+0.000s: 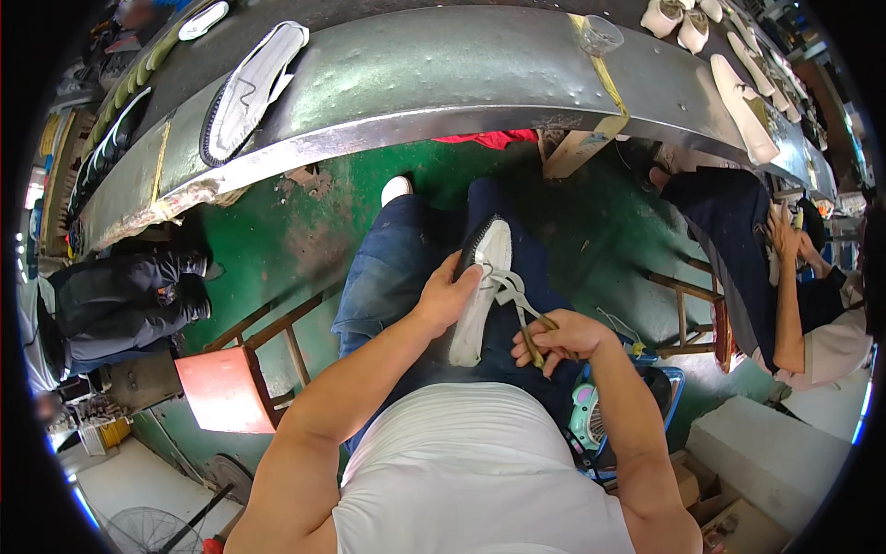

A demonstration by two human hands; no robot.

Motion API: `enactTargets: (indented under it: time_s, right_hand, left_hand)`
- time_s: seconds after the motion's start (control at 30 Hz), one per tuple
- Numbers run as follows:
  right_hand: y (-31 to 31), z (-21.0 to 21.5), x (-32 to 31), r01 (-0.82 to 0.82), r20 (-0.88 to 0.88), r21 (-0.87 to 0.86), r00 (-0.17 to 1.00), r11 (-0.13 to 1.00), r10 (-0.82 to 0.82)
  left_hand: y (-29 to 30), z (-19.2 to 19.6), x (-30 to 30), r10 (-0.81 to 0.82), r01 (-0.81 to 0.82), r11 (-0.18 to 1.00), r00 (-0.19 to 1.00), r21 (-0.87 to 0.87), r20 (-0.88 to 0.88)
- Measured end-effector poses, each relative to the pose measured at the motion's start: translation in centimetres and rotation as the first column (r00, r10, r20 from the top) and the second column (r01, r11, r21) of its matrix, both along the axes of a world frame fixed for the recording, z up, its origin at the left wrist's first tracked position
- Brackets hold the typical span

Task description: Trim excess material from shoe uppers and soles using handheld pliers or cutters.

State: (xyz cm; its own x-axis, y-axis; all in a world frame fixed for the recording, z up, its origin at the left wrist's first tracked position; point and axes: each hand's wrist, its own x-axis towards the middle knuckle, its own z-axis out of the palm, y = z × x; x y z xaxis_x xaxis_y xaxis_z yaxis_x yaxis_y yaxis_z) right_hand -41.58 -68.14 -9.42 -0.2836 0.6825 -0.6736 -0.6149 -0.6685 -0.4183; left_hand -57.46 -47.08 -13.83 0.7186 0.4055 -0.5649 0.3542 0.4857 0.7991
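A white shoe upper [486, 305] with a dark stitched edge rests on my lap, its length running away from me. My left hand [452, 294] is closed round its left side, the thumb on top. From its right side a loose pale strap [508, 288] reaches over toward my right hand. In my right hand [560, 340], bent fingers hold a brass-coloured two-legged hand tool [533, 349]; its exact kind is unclear. The tool lies close to the strap's end, and I cannot tell whether they touch.
Ahead runs a metal-topped bench [443, 69] bearing a white shoe upper [251, 92] at left and pale shoes [738, 106] at right. A red-topped stool [221, 388] stands left. A turquoise fan [586, 411] is beside my right hip. Co-workers sit on both sides; one hand [784, 231] shows at right.
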Motion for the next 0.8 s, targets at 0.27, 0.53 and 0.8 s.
enactTargets:
  time_s: [0.27,0.53,0.8]
  right_hand:
    - [5.3,4.8,-0.7,-0.203,0.923,0.121,0.383,0.972,-0.035]
    - [3.1,6.4,0.2,-0.224,0.833,-0.103,0.513,0.969,0.207]
    - [1.5,4.9,-4.5,-0.606,0.994,-0.063,0.031,0.793,0.103]
  left_hand:
    - [-0.2,1.8,1.1,-0.134,0.17,0.956,0.978,0.238,-0.162]
    - [2.5,2.1,0.9,-0.298,0.33,0.938,0.924,0.103,-0.241]
    - [3.5,2.5,1.3,-0.344,0.312,0.933,0.919,-0.182,-0.191]
